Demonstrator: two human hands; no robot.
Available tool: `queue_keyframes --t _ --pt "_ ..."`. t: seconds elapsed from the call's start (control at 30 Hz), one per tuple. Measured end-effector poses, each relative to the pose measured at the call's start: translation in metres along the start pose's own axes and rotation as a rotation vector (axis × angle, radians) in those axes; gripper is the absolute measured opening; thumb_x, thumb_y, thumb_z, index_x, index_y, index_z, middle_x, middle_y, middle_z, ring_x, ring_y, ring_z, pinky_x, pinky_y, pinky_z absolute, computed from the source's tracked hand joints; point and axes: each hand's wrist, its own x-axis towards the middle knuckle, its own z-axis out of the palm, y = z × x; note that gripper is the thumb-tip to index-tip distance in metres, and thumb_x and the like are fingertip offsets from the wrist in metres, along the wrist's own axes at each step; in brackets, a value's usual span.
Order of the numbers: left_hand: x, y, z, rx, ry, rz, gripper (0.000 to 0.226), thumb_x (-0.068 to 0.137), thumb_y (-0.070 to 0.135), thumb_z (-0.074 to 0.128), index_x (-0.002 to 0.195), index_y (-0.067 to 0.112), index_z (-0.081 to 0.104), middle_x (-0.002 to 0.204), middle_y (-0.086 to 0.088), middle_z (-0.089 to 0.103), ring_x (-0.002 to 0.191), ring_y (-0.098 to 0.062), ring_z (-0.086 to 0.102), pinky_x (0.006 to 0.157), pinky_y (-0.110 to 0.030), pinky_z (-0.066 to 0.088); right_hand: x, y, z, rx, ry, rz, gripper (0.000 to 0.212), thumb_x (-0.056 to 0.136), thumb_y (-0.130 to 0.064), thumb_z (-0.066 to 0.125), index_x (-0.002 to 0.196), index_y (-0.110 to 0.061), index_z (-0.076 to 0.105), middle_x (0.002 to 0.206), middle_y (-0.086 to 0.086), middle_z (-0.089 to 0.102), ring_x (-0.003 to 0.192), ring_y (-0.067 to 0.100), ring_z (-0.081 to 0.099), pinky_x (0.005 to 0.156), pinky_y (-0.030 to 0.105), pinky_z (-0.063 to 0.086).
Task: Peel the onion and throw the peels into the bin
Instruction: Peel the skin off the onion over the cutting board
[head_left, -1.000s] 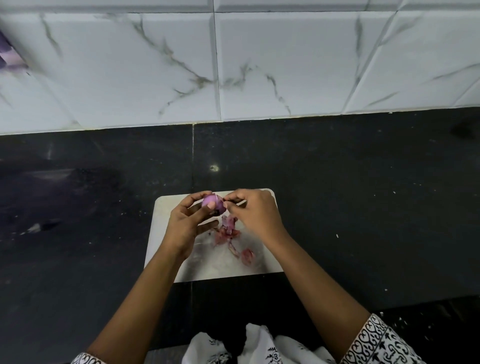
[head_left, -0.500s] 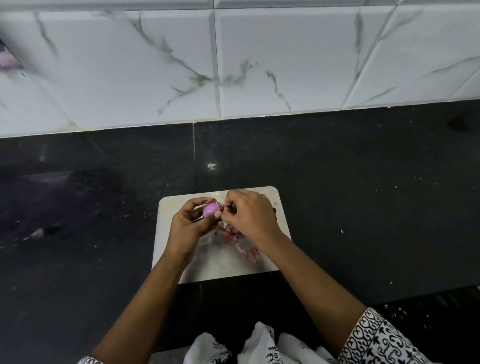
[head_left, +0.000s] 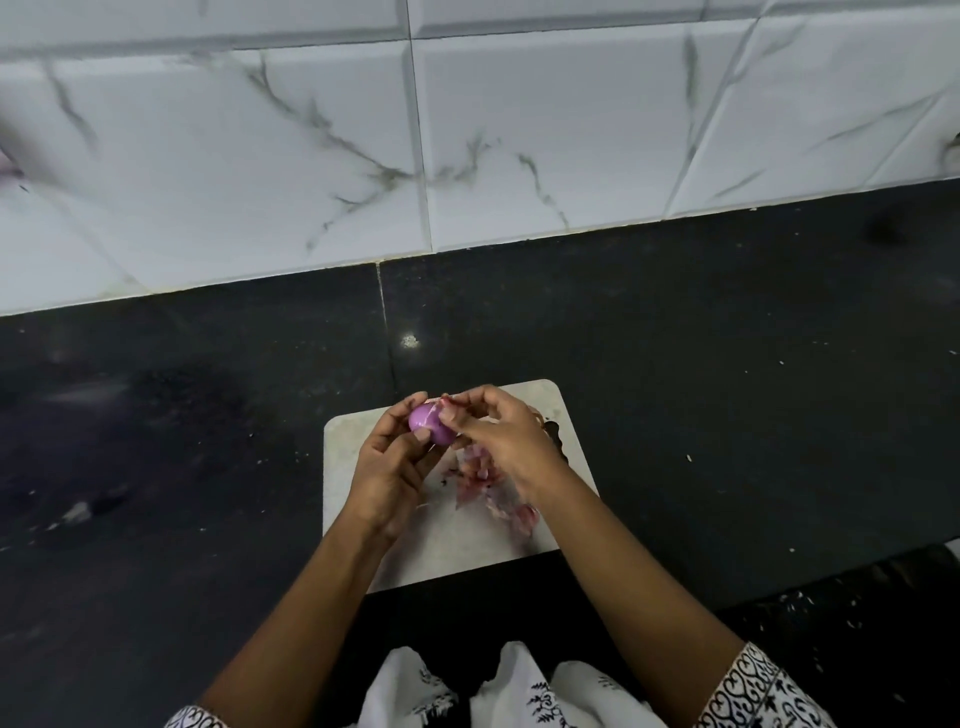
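A small purple onion (head_left: 429, 424) is held above the pale cutting board (head_left: 363, 431). My left hand (head_left: 390, 467) cradles it from the left and below with fingers and thumb. My right hand (head_left: 501, 432) touches the onion's right end, its fingertips pinching a thin strip of peel at the top. A heap of pinkish peels (head_left: 485, 480) lies on the board beneath my right hand and wrist. No bin is in view.
The board lies on a black stone counter (head_left: 727, 415) speckled with crumbs. A white marble-patterned tiled wall (head_left: 519, 130) rises behind it. A dark scrap (head_left: 551, 428) lies at the board's right edge. My patterned white clothing (head_left: 509, 686) shows at the bottom.
The onion has turned in my left hand, showing more bare purple surface. My right fingers shifted from its side to its top end. The camera drifted slightly.
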Motion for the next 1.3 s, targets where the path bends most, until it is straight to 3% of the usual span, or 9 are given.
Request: queue_keyframes --t 0.07,0.17,0.33,0.53,0.77,0.87,0.93,1.13,1.3 --pt "0.001 0.000 0.000 -0.014 -0.005 -0.015 0.033 0.090 -0.004 0.045 0.112 0.015 0.061 0.104 -0.005 0.071 0.094 -0.019 0.069 0.074 -0.026 0.057 0.002 0.003 0.004 -0.055 0.026 -0.039 0.022 0.078 -0.036 0.072 0.094 -0.023 0.064 0.101 -0.002 0.065 0.090 0.018 0.067 0.078 0.039 0.058" --pt "0.004 0.001 -0.004 0.051 -0.017 -0.018 0.033 0.082 0.011 0.057 0.114 0.019 0.062 0.112 -0.003 0.069 0.102 -0.018 0.066 0.079 -0.028 0.055 0.003 0.002 0.005 0.032 0.045 -0.023 0.022 0.082 -0.027 0.070 0.098 -0.014 0.064 0.101 0.002 0.065 0.081 0.012 0.068 0.070 0.028 0.057" --pt "0.008 0.004 -0.005 0.150 -0.033 0.034 0.042 0.069 0.016 0.070 0.111 0.018 0.065 0.109 -0.004 0.069 0.102 -0.019 0.066 0.080 -0.023 0.055 0.008 0.006 0.005 0.188 0.046 0.004 0.008 0.084 -0.012 0.067 0.091 -0.008 0.066 0.092 0.013 0.069 0.077 0.023 0.070 0.074 0.036 0.059" --pt "0.017 0.004 -0.008 0.024 -0.046 -0.005 0.083 0.039 0.043 0.092 0.112 0.013 0.065 0.100 -0.003 0.074 0.092 -0.014 0.069 0.075 -0.022 0.055 0.010 0.005 0.009 0.237 0.045 -0.011 0.003 0.087 -0.012 0.063 0.088 -0.009 0.063 0.080 0.009 0.068 0.066 0.016 0.069 0.069 0.029 0.059" --pt "0.016 -0.001 -0.005 -0.067 -0.037 -0.085 0.082 0.034 0.044 0.093 0.105 0.010 0.068 0.094 -0.006 0.074 0.081 -0.014 0.070 0.066 -0.022 0.056 0.008 0.005 0.011 0.247 0.062 -0.030 0.011 0.090 -0.013 0.060 0.096 -0.004 0.060 0.082 0.010 0.064 0.060 0.013 0.065 0.061 0.027 0.059" --pt "0.014 -0.003 -0.006 -0.026 -0.029 -0.043 0.078 0.040 0.037 0.093 0.110 0.014 0.066 0.105 -0.007 0.072 0.093 -0.018 0.070 0.071 -0.024 0.056 0.006 0.001 0.004 0.046 0.070 -0.031 0.033 0.084 -0.029 0.067 0.110 -0.014 0.055 0.101 0.006 0.063 0.074 0.015 0.069 0.069 0.032 0.059" --pt "0.012 -0.003 -0.006 0.080 -0.019 0.013 0.060 0.056 0.028 0.085 0.111 0.018 0.064 0.112 -0.007 0.068 0.100 -0.019 0.068 0.077 -0.027 0.056 0.007 -0.001 0.003 -0.156 0.091 -0.078 0.039 0.082 -0.034 0.069 0.115 -0.019 0.056 0.106 0.002 0.063 0.084 0.014 0.068 0.072 0.023 0.057" --pt "0.014 0.000 -0.014 0.249 -0.055 0.139 0.042 0.077 -0.002 0.066 0.112 0.020 0.061 0.105 0.007 0.069 0.101 -0.016 0.066 0.084 -0.028 0.055 0.011 0.004 0.014 0.054 0.120 -0.103 0.014 0.083 -0.010 0.068 0.096 -0.005 0.065 0.092 0.009 0.067 0.081 0.018 0.067 0.072 0.028 0.059" --pt "0.017 0.004 -0.022 0.153 -0.102 0.111 0.069 0.053 0.033 0.088 0.115 0.016 0.061 0.108 -0.002 0.071 0.101 -0.019 0.068 0.080 -0.027 0.055 0.012 0.004 0.009 -0.026 0.124 -0.125 0.007 0.085 -0.006 0.065 0.091 -0.007 0.067 0.086 0.003 0.068 0.082 0.014 0.067 0.074 0.027 0.058"
